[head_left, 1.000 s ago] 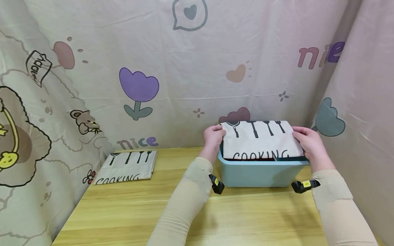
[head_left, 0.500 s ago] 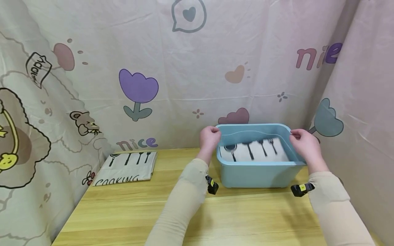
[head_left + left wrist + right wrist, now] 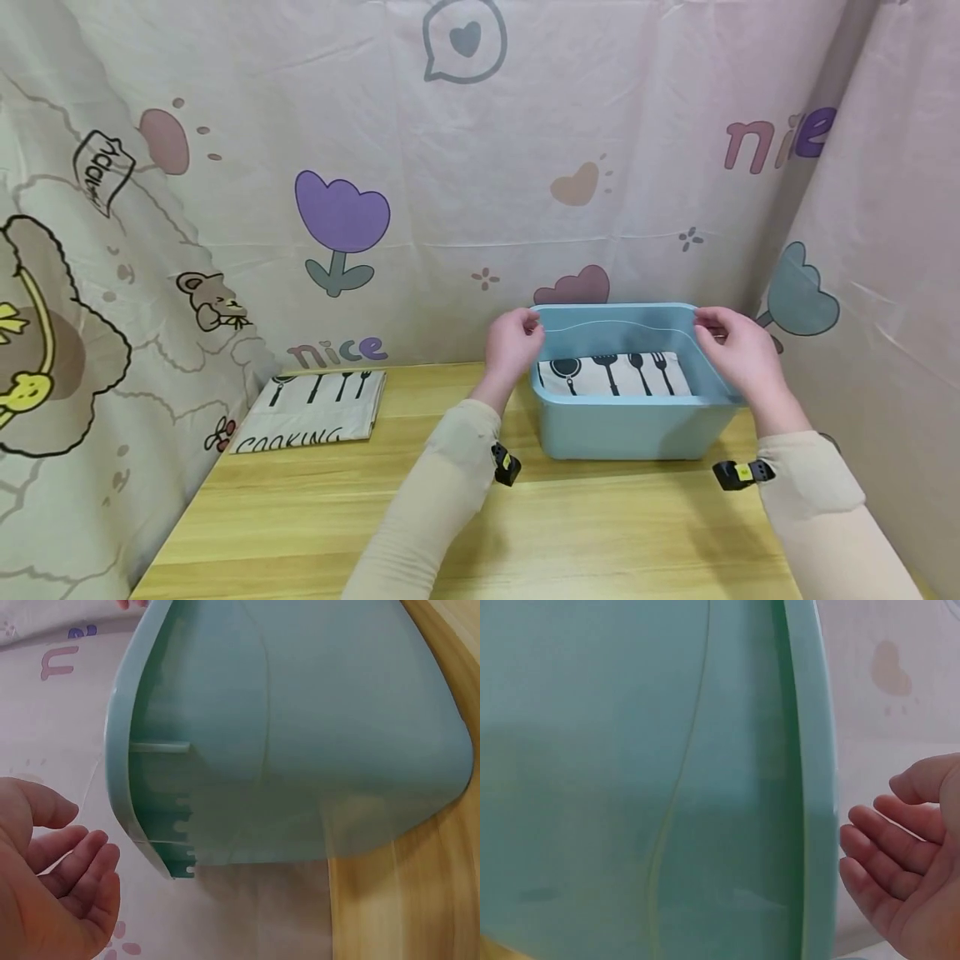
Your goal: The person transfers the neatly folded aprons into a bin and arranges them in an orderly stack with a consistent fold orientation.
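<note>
A folded white cloth printed with black kitchen utensils lies inside a light blue plastic bin; the front wall hides its lower part. My left hand hovers at the bin's left rim, fingers loosely bent and holding nothing. In the left wrist view that hand is apart from the bin. Over the right rim hangs my right hand, also holding nothing. Its relaxed fingers show beside the bin's edge in the right wrist view, where the hand is near the bin.
Another folded white cloth, marked COOKING, lies at the left back of the wooden table. A printed curtain hangs behind the table and along both sides. Small black cameras are strapped to both wrists.
Both hands held the folded cloth above the bin a second ago. They let go, and it dropped inside. The right hand has since shifted slightly left.
</note>
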`<state>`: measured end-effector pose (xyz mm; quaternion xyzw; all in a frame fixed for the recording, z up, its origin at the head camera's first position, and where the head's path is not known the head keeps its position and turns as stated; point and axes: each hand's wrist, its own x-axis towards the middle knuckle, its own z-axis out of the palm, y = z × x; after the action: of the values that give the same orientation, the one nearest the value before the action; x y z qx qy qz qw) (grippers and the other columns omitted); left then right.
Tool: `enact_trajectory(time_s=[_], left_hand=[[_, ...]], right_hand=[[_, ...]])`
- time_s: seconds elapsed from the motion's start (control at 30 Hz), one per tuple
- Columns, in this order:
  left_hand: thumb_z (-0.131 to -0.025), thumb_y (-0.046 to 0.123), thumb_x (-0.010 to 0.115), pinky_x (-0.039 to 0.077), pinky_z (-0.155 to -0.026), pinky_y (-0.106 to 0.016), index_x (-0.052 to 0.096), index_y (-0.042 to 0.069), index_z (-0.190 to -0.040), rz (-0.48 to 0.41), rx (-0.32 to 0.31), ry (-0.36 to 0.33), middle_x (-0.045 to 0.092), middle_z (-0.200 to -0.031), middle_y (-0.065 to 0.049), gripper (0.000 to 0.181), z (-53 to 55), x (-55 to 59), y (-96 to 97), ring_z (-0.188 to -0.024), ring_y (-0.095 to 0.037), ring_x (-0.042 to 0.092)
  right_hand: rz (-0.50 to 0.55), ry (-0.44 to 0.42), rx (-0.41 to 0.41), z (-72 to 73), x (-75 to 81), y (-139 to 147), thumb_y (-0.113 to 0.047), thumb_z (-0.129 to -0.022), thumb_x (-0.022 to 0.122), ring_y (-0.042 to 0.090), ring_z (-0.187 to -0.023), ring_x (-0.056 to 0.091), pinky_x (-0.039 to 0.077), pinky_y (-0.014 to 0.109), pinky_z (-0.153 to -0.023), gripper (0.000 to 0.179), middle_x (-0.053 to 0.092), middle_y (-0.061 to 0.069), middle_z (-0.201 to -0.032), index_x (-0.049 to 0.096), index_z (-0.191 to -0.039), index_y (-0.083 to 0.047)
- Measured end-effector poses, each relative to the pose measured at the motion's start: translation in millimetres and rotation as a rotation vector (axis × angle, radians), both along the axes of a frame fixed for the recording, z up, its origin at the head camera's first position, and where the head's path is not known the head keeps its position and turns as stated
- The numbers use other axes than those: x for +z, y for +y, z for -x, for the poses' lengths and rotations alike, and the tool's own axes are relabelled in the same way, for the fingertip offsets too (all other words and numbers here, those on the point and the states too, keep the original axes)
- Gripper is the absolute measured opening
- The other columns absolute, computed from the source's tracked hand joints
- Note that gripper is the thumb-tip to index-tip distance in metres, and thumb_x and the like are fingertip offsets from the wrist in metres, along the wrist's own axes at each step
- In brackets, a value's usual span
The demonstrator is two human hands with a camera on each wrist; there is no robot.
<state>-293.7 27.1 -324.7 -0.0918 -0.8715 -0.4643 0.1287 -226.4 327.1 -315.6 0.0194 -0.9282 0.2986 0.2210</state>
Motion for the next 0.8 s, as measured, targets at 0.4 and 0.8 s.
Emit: enact_trajectory(time_s=[0.4, 0.8], left_hand=[[-0.096, 0.028, 0.062, 0.047, -0.091, -0.041, 0.069, 0.014, -0.125, 0.34, 0.012, 0.258, 0.07, -0.113, -0.001, 0.033, -10.1, -8.5, -7.1, -0.106, -0.022, 0.061], [-0.093, 0.028, 0.065, 0.047, -0.088, -0.043, 0.069, 0.015, -0.123, 0.452, 0.016, 0.463, 0.069, -0.115, -0.004, 0.033, -17.6, -21.9, -20.6, -0.107, -0.025, 0.061]], right_hand=[[-0.097, 0.156, 0.061, -9.1, -2.2, -13, -0.014, -0.098, 0.057, 0.043, -0.11, 0.055, 0.039, 0.063, -0.093, 0.035, 0.064, 0.024, -0.114, 0.059, -0.128, 0.004], [-0.143, 0.235, 0.097, -15.3, -8.1, -25, -0.01, -0.094, 0.062, 0.044, -0.11, 0.053, 0.038, 0.064, -0.093, 0.034, 0.066, 0.023, -0.111, 0.06, -0.126, 0.002]])
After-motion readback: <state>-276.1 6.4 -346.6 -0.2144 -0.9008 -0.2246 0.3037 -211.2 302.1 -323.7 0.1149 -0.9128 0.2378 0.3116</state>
